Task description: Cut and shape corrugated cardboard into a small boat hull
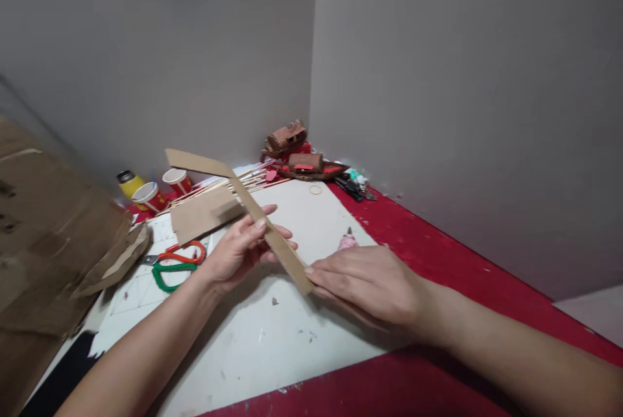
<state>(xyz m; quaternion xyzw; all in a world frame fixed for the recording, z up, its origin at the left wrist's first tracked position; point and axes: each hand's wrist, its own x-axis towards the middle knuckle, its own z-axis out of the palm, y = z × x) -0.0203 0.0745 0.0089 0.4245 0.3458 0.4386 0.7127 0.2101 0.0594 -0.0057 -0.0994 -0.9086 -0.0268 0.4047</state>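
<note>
Head view: holding the bent cardboard strip [289, 256] above the white board [253, 352], pinching its middle between thumb and fingers of the left hand [238, 250], its near end in the fingertips of the right hand [372, 284]; to the left, scissors [175, 268] and a flat cardboard piece [197, 214]; just beyond the right hand, a pink-wrapped object [348, 242]

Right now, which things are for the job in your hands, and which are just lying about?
Part of the job:
bent brown cardboard strip, held in the left hand and right hand

Seemingly just lying about:
scissors with orange and green handles
yellow bottle with black cap
red-and-white cups
</note>
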